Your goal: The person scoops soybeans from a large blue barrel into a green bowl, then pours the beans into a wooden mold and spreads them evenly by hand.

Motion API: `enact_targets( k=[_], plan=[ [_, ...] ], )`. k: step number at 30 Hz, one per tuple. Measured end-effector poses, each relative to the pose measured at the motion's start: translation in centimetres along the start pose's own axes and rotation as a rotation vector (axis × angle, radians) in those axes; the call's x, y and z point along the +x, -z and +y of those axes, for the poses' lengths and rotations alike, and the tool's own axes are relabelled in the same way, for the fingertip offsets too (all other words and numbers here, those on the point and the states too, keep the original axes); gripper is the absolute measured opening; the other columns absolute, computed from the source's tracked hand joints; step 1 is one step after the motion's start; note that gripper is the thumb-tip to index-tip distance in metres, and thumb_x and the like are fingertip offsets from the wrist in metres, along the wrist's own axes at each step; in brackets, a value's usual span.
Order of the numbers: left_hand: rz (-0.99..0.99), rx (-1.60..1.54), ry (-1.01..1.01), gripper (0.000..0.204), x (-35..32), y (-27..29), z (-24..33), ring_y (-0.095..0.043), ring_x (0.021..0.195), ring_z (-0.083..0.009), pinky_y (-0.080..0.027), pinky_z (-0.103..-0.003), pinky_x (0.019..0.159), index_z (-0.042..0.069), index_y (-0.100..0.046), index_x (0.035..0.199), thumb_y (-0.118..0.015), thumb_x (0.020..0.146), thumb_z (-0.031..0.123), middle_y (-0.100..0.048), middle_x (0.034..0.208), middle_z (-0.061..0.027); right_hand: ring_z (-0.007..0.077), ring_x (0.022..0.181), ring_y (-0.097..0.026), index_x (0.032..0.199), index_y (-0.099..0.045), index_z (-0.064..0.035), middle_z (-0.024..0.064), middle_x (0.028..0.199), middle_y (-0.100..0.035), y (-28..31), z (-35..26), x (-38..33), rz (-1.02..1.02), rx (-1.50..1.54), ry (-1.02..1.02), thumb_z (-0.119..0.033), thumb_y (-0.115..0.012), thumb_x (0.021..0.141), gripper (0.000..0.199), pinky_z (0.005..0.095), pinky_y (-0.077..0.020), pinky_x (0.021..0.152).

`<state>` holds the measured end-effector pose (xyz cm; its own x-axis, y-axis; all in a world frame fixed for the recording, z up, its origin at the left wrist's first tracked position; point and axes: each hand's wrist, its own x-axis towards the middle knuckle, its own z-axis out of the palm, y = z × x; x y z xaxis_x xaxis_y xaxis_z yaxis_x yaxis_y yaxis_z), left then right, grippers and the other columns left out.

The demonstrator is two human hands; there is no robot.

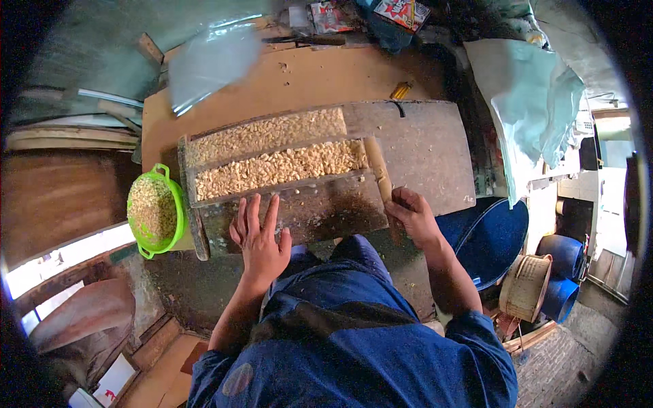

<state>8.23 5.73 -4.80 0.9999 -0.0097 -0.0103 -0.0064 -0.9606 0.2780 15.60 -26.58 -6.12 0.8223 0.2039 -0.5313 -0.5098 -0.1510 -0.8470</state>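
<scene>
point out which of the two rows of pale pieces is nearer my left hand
The front row, directly ahead of your left hand; its end also reaches farther right. The back row lies beyond it.

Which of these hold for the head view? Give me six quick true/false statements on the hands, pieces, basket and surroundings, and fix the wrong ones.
1. The right hand grips a wooden strip. True.
2. The left hand is inside the green basket. False: its fingers are spread over the plank in front of the pale pieces.
3. The pale pieces on the board form a single row. False: they lie in two rows.
4. The green basket also contains pale pieces. True.
5. The large blue tub is at the picture's left. False: it is on the right.
6. A translucent sheet shows at the upper left. True.
</scene>
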Motion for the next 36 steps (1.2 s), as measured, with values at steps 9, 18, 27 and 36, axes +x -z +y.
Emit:
enact_targets(
  k=[9, 18, 27, 36],
  plan=[
    [0.032, 0.011, 0.036, 0.068, -0.1, -0.4, 1.1, -0.024, 0.145, -0.0431, -0.016, -0.061, 0.112, 0.016, -0.043, 0.151, -0.063, 0.086, 0.026, -0.032, 0.155, -0.0167, 0.0105, 0.073, -0.056, 0.101, -0.064, 0.0018, 0.0019, 0.082, -0.063, 2.4, 0.4, 0.9, 0.013, 0.015, -0.008, -0.011, -0.064, 0.095, 0.014, 0.0286, -0.046, 0.063],
    [-0.003, 0.043, 0.123, 0.071, 0.1, -0.8, 2.1, -0.02, 0.146, -0.0447, -0.016, -0.067, 0.109, 0.019, -0.038, 0.154, -0.061, 0.087, 0.028, -0.026, 0.158, -0.0167, 0.0318, 0.074, -0.069, 0.103, -0.067, -0.0037, 0.0134, 0.081, -0.068, 5.0, 1.1, 1.1, 0.306, -0.762, -0.006, -0.023, -0.069, 0.092, 0.022, 0.0414, -0.0538, 0.065],
    [0.01, 0.042, 0.171, 0.076, 0.7, -0.6, 3.4, -0.02, 0.146, -0.0456, -0.013, -0.065, 0.112, 0.019, -0.036, 0.155, -0.064, 0.085, 0.025, -0.026, 0.159, -0.0182, 0.0321, 0.089, -0.068, 0.106, -0.069, -0.0048, 0.0135, 0.102, -0.068, 0.0, -0.7, 2.8, 0.125, -0.903, 0.553, -0.02, -0.068, 0.089, 0.023, 0.0413, -0.0568, 0.074],
    [-0.02, 0.051, 0.213, 0.073, 0.5, -0.7, 4.2, -0.018, 0.147, -0.0465, -0.015, -0.069, 0.109, 0.02, -0.034, 0.155, -0.062, 0.088, 0.028, -0.024, 0.159, -0.0191, 0.0317, 0.091, -0.062, 0.111, -0.062, -0.0074, 0.0113, 0.094, -0.06, -2.3, 2.2, 5.5, 0.124, -1.174, 0.702, -0.02, -0.064, 0.09, 0.024, 0.0432, -0.0553, 0.075]
  ],
)
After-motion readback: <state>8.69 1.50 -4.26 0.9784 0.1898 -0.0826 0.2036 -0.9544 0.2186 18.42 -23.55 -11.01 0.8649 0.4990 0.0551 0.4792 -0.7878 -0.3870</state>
